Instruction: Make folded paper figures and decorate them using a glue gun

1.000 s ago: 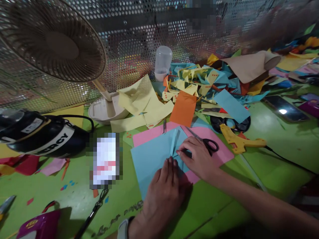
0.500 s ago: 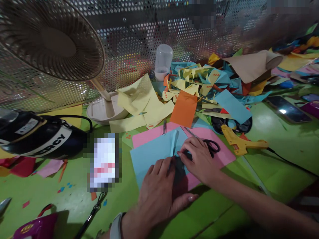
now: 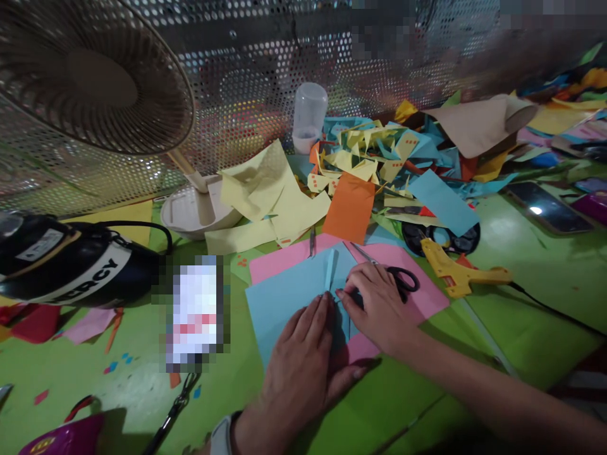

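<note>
1. Left hand [image 3: 301, 354]: thumb now spread rightward, tucked out of sight one second ago.
2. Scissors [image 3: 403, 281], black-handled: on pink sheet [image 3: 429, 294], partly hidden by right hand [image 3: 377, 306].
3. Glue gun [image 3: 458, 274], yellow: to the right, near the pink sheet.
4. Orange paper [image 3: 349, 208] and scrap heap [image 3: 360, 148]: beyond the hands; fan [image 3: 102, 82] at far left.
5. Tabletop [image 3: 545, 294]: green, littered; perforated screen [image 3: 256, 69] behind.
6. Blue sheet [image 3: 279, 303]: atop pink, beneath left fingers, flat and released; narrow strip [image 3: 331, 268] just beyond. Right fingers curled toward thumb; grasp cannot be told.
</note>
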Motion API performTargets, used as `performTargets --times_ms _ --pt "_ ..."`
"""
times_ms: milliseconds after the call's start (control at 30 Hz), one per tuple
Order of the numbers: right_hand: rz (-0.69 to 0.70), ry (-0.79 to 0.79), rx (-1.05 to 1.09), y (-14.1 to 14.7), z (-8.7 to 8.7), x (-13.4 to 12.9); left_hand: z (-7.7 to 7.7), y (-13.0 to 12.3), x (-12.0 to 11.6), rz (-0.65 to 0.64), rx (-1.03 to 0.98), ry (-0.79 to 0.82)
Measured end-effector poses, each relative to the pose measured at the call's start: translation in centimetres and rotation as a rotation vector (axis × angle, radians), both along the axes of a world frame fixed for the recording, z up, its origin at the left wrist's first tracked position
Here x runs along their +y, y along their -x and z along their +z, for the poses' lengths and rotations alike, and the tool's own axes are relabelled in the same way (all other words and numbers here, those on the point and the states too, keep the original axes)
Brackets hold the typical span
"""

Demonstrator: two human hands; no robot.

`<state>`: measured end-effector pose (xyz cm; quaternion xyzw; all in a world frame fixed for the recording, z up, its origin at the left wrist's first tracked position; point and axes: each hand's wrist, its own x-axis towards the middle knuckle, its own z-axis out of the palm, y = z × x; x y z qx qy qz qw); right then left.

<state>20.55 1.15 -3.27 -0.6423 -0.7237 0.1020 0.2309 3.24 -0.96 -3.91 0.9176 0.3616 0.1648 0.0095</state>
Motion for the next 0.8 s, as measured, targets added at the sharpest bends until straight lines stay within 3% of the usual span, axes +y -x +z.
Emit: performTargets --times_ms 800 --pt "-0.001 0.011 0.029 -0.16 0.14 0.01 -0.15 -0.07 0.21 0.011 0.028 0.012"
